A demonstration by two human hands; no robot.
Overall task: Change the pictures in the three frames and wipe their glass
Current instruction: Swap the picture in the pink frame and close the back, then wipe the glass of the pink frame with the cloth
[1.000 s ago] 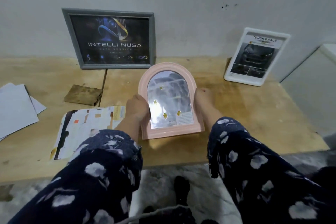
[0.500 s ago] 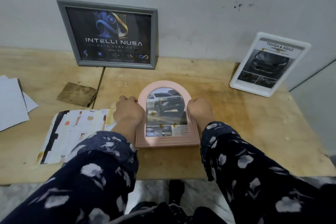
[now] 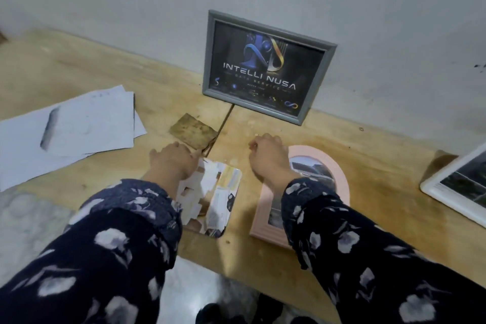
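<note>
Pink arched frame (image 3: 339, 179): flat on table (image 3: 381, 166), near its front edge.
Grey frame (image 3: 265, 66): behind it, against wall.
White frame (image 3: 431, 192): right.
Left hand (image 3: 173, 160): curled on torn sheet (image 3: 218, 197), left.
Right hand (image 3: 268, 158): loosely curled, empty, above frame's top-left.

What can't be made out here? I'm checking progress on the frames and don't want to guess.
- Pink arched frame, head view: the right sleeve covers most of its picture.
- White frame: cut off by the right edge.
- Left hand: fingers blurred, so contact with the torn sheet is unclear.
- Right hand: knuckles hide whatever it may hold.
- Grey frame: small print unreadable.
</note>
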